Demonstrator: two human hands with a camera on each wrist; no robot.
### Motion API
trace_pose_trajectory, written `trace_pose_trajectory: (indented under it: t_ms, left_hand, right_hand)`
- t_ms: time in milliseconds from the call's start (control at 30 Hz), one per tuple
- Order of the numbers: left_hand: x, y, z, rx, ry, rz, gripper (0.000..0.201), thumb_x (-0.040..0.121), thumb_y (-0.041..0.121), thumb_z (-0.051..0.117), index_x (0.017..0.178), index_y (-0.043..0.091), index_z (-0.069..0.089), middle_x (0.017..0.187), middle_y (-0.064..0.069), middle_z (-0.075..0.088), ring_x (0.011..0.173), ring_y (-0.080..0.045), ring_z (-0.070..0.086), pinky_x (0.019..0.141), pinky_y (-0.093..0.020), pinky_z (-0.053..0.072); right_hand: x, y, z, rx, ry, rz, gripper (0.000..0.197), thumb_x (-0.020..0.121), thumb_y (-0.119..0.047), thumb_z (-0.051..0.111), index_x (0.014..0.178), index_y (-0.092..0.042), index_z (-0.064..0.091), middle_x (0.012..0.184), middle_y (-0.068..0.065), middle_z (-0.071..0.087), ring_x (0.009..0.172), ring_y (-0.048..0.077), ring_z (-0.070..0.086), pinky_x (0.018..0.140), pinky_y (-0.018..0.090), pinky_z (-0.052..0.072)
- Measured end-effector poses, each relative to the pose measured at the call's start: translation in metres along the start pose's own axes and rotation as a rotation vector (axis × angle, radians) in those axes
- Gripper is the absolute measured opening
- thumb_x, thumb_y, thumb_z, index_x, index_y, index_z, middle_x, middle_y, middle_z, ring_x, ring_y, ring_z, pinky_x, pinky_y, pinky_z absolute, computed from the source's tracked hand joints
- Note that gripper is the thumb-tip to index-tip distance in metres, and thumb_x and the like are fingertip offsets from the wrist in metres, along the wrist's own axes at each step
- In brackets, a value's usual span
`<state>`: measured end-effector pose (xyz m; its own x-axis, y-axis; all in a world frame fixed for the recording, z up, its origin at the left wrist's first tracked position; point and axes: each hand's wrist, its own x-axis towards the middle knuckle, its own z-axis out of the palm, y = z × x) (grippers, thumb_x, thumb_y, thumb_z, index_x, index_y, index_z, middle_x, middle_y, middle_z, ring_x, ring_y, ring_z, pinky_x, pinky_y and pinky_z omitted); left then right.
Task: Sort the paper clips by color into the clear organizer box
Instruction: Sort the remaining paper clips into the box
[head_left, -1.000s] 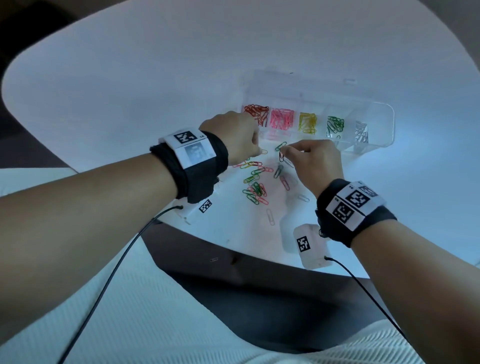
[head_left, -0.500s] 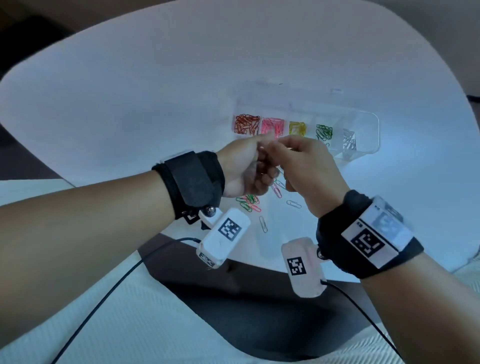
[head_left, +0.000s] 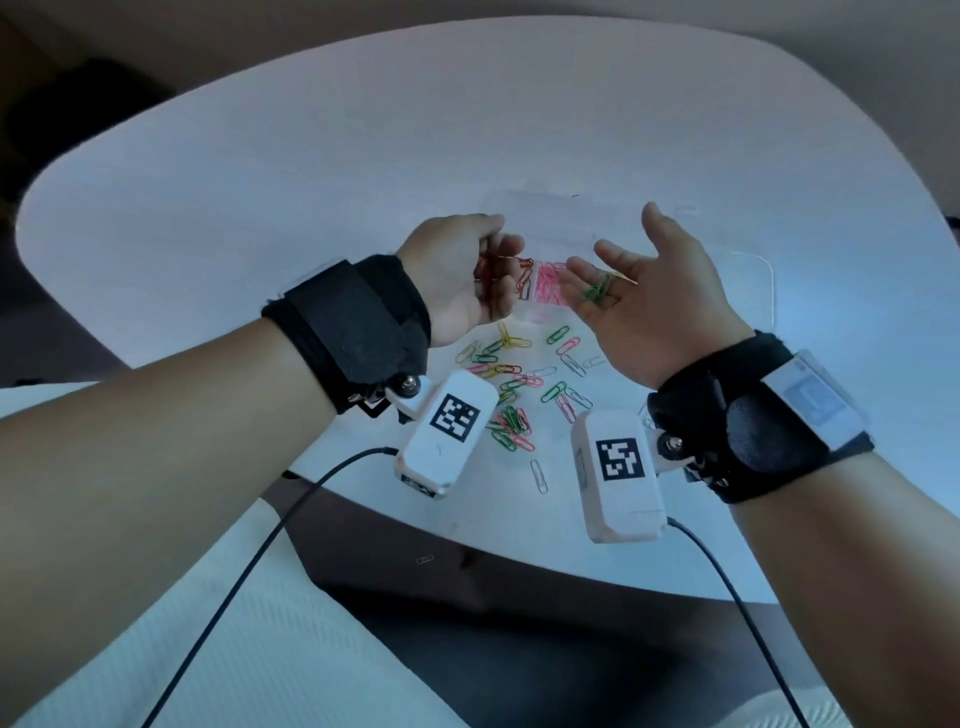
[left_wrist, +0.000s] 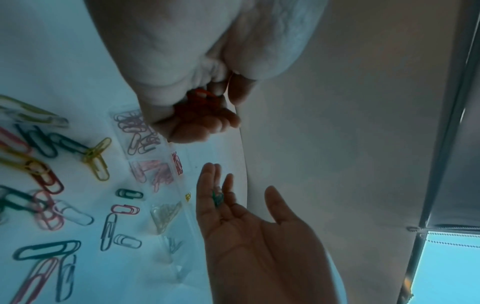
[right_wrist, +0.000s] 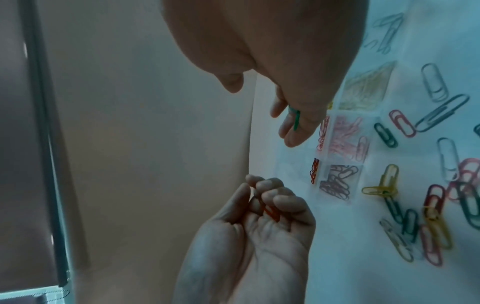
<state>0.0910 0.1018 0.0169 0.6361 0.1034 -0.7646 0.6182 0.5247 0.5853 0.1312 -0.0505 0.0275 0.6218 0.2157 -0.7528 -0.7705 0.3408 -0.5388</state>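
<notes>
My left hand (head_left: 501, 260) is turned palm-in above the table, its fingers curled round a red paper clip (right_wrist: 271, 212). My right hand (head_left: 615, 254) lies palm up with straight fingers, and green paper clips (head_left: 597, 291) rest on those fingers. Both hands hover over the near side of the clear organizer box (head_left: 748, 280). Between the hands I see its red clips (head_left: 524, 280) and pink clips (head_left: 548, 283); the other compartments are hidden behind the right hand. A loose pile of mixed clips (head_left: 519, 384) lies on the white table (head_left: 260, 208) below the hands.
A single pale clip (head_left: 539, 475) lies near the table's front edge. The wrist cameras (head_left: 447, 436) and their black cables hang under both wrists. A dark floor gap and white ribbed cloth (head_left: 208, 649) lie in front of the table.
The hands were pinched together over the pile; now they have drawn apart and turned up. The right hand has opened with green clips on it, and the left keeps a red clip.
</notes>
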Motion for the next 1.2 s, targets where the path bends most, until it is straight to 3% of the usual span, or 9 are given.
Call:
trace_pose_trajectory:
  t_ms: [167,467,600,700,767,900,1033,1100,1200]
  left_hand:
    - [0.002,0.000,-0.001,-0.021,0.020,0.024,0.035,0.099,0.026,0.043,0.079,0.006,0.062,0.066,-0.005,0.055,0.057,-0.015,0.051,0.056,-0.024,0.049]
    - [0.010,0.002,0.003,-0.021,0.088,0.085,0.037,0.101,0.024,0.041,0.098,-0.005,0.064,0.083,-0.012,0.061,0.073,-0.020,0.060,0.062,-0.022,0.053]
    - [0.014,0.001,0.004,0.043,0.072,0.091,0.044,0.099,0.032,0.045,0.117,-0.007,0.057,0.110,-0.019,0.061,0.099,-0.026,0.061,0.091,-0.030,0.052]
    - [0.015,0.001,0.005,0.106,0.050,0.077,0.059,0.098,0.039,0.047,0.135,-0.006,0.043,0.136,-0.021,0.048,0.128,-0.028,0.045,0.110,-0.036,0.038]
    - [0.014,0.001,0.007,0.140,0.041,0.079,0.064,0.098,0.041,0.046,0.141,-0.005,0.036,0.144,-0.020,0.040,0.137,-0.029,0.035,0.114,-0.038,0.031]
    - [0.007,0.003,0.007,0.207,0.079,0.186,0.046,0.098,0.037,0.048,0.128,0.002,0.050,0.126,-0.012,0.054,0.123,-0.024,0.049,0.108,-0.035,0.038]
    - [-0.003,0.005,0.008,0.477,0.099,0.408,0.021,0.095,0.021,0.050,0.109,0.013,0.063,0.098,-0.005,0.066,0.085,-0.018,0.062,0.074,-0.026,0.051]
    - [-0.010,0.003,0.009,0.646,0.093,0.511,0.016,0.091,0.012,0.051,0.092,0.016,0.066,0.081,-0.001,0.068,0.070,-0.015,0.062,0.063,-0.022,0.051]
    - [-0.019,-0.008,0.011,0.898,0.054,0.603,0.018,0.084,0.010,0.053,0.080,0.023,0.065,0.072,0.003,0.068,0.064,-0.012,0.062,0.064,-0.024,0.052]
  right_hand:
    - [0.003,0.001,-0.009,0.048,-0.038,-0.004,0.054,0.098,-0.045,0.047,0.120,0.003,0.056,0.113,0.019,0.061,0.101,0.030,0.065,0.087,0.034,0.056]
    - [0.004,-0.020,-0.049,0.134,0.218,-0.183,0.045,0.100,-0.038,0.048,0.118,0.003,0.055,0.106,0.016,0.061,0.099,0.027,0.064,0.089,0.031,0.056]
    - [0.004,-0.029,-0.054,0.156,0.204,-0.208,0.048,0.099,-0.037,0.049,0.122,0.005,0.053,0.123,0.019,0.060,0.109,0.029,0.064,0.091,0.034,0.055]
    - [0.006,-0.030,-0.054,0.114,0.202,-0.197,0.048,0.099,-0.038,0.049,0.120,0.005,0.054,0.119,0.020,0.061,0.097,0.027,0.064,0.089,0.033,0.056]
    - [0.009,-0.030,-0.054,0.078,0.224,-0.186,0.048,0.099,-0.040,0.049,0.119,0.003,0.054,0.118,0.019,0.061,0.092,0.025,0.063,0.089,0.032,0.056]
    - [0.015,-0.032,-0.052,-0.039,0.263,-0.141,0.048,0.094,-0.046,0.052,0.128,-0.012,0.053,0.128,0.009,0.055,0.094,0.023,0.056,0.087,0.030,0.052]
    - [0.011,-0.037,-0.051,-0.114,0.229,-0.089,0.054,0.093,-0.054,0.050,0.131,-0.016,0.053,0.139,0.018,0.043,0.129,0.030,0.042,0.111,0.037,0.036]
    - [0.006,-0.038,-0.051,-0.116,0.217,-0.089,0.057,0.093,-0.056,0.049,0.133,-0.016,0.052,0.146,0.022,0.036,0.139,0.031,0.033,0.111,0.034,0.035]
    - [0.000,-0.036,-0.055,-0.130,0.211,-0.134,0.053,0.095,-0.054,0.046,0.133,-0.018,0.053,0.148,0.020,0.034,0.138,0.027,0.035,0.108,0.031,0.035]
